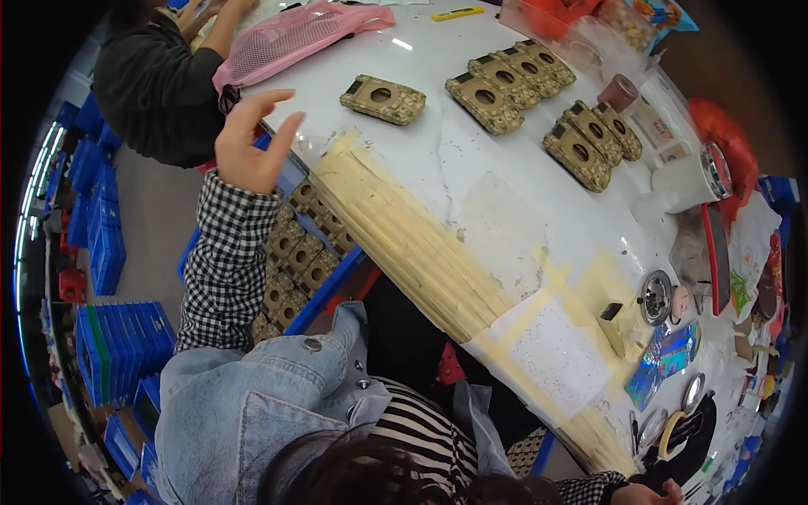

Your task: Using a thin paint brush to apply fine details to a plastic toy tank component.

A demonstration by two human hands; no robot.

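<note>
My left hand (251,145) is raised over the table's left edge, thumb and fingers apart, with nothing between them. Nearest to it, a single camouflage toy tank hull (404,108) with a round hole lies on the white tabletop. Farther right, several matching hulls (486,105) stand in a slanted row. A second, shorter row of hulls (581,151) sits beside it. At the lower right rim, only part of my right hand (646,495) shows; its fingers are cut off by the picture's edge, so what it holds is hidden.
Beneath the table edge, a blue crate (331,284) holds many hulls. Yellow tape (404,240) covers that edge. A pink mesh bag (290,42) lies at the back left, near a co-worker's dark sleeve (160,93). A white mug (690,178), tape rolls and tins crowd the right side.
</note>
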